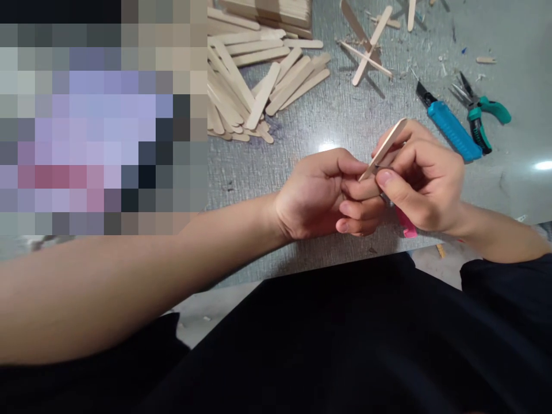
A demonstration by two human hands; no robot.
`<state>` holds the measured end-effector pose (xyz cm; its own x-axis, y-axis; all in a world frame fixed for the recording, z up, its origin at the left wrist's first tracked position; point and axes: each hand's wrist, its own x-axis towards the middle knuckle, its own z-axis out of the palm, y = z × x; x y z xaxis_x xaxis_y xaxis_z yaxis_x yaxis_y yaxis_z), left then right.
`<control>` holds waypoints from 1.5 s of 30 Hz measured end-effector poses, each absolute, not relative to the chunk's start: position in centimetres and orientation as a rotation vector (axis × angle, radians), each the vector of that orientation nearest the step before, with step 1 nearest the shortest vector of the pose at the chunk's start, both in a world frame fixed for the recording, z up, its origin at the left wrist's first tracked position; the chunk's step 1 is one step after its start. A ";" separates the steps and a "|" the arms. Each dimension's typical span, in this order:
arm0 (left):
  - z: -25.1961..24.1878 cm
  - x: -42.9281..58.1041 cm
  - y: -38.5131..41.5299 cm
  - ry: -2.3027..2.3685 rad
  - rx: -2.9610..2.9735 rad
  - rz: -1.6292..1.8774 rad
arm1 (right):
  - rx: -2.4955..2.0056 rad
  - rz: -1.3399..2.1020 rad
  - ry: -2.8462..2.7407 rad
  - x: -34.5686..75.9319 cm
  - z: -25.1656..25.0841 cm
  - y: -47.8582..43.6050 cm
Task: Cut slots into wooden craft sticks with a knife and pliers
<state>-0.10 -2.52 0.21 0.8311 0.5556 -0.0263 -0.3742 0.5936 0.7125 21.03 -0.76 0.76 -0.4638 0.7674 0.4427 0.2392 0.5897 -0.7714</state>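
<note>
My left hand (328,192) is closed, pinching the lower end of a wooden craft stick (388,141) between thumb and index finger. The stick points up and to the right. Beside that lower end, my right hand (425,178) is closed in a pinch on a thin dark wire-like piece (378,167) that meets the stick; most of it is hidden by the fingertips. Partly behind the right hand, a bright pink object (405,222) shows; its kind is unclear.
A loose heap of craft sticks (261,95) lies at the upper left, with stacked sticks (271,14) behind. Several crossed sticks (366,56) stand at the back. A blue utility knife (455,131), blade out, and green-handled pliers (478,115) lie right. A blurred patch hides the upper left.
</note>
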 end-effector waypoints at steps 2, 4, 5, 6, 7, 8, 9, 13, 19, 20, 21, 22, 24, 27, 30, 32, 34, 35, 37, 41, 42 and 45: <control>0.2 -0.1 -2.5 0.279 0.809 0.557 | -0.832 0.804 -2.014 21.2 0.5 -0.8; 0.2 -0.1 -2.5 0.302 0.846 0.564 | -0.876 0.817 -2.028 21.3 0.4 -0.8; 0.2 -0.1 -2.5 0.314 0.855 0.564 | -0.897 0.834 -2.033 21.3 0.4 -0.9; 0.2 -0.1 -2.5 0.321 0.858 0.563 | -0.911 0.854 -2.034 21.4 0.4 -0.9; 0.2 -0.1 -2.6 0.325 0.855 0.560 | -0.918 0.866 -2.031 21.3 0.5 -0.9; 0.2 -0.1 -2.6 0.324 0.846 0.560 | -0.921 0.870 -2.028 21.3 0.6 -0.9; 0.2 -0.1 -2.6 0.318 0.834 0.562 | -0.920 0.865 -2.024 21.2 0.8 -1.0; 0.3 0.1 -2.7 0.313 0.785 0.587 | -0.878 0.836 -1.971 20.8 1.1 -1.1; 0.4 0.3 -2.9 0.359 0.782 0.611 | -0.802 0.774 -1.949 20.6 0.8 -0.9; 0.4 0.3 -2.9 0.358 0.789 0.616 | -0.777 0.783 -1.938 20.6 0.9 -0.9; 0.4 0.3 -2.9 0.354 0.796 0.622 | -0.748 0.795 -1.926 20.7 0.9 -0.8; 0.3 0.3 -2.9 0.350 0.801 0.628 | -0.724 0.805 -1.920 20.7 1.0 -0.8; 0.3 0.3 -3.0 0.341 0.795 0.634 | -0.716 0.821 -1.935 20.8 1.2 -0.8; 0.4 0.3 -3.1 0.379 0.726 0.622 | -0.786 0.875 -1.962 21.1 1.5 -0.8; 0.4 0.4 -3.1 0.412 0.691 0.625 | -0.832 0.913 -1.970 21.4 1.6 -0.8; 0.3 0.5 -3.1 0.415 0.722 0.644 | -0.820 0.909 -1.985 21.6 1.6 -0.8; 0.2 0.6 -3.2 0.446 0.777 0.691 | -0.790 0.898 -1.994 21.7 1.6 -0.7; 0.1 0.7 -3.4 0.476 0.812 0.727 | -0.773 0.890 -1.992 21.7 1.6 -0.7; -0.1 0.8 -3.7 0.538 0.900 0.825 | -0.755 0.877 -1.983 21.7 1.6 -0.7; -0.4 0.7 -4.3 0.616 1.162 1.001 | -0.731 0.838 -1.985 21.5 1.6 -0.8; -0.4 0.6 -4.4 0.634 1.229 1.020 | -0.736 0.832 -1.994 21.5 1.6 -0.8; -0.6 0.2 -4.3 0.639 1.390 1.046 | -0.766 0.833 -2.021 21.7 1.8 -0.8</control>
<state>0.23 -4.29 -0.56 0.4411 0.8725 0.2100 -0.2117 -0.1262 0.9692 21.73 -0.85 1.79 -0.4946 0.7488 0.4411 0.2202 0.5990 -0.7699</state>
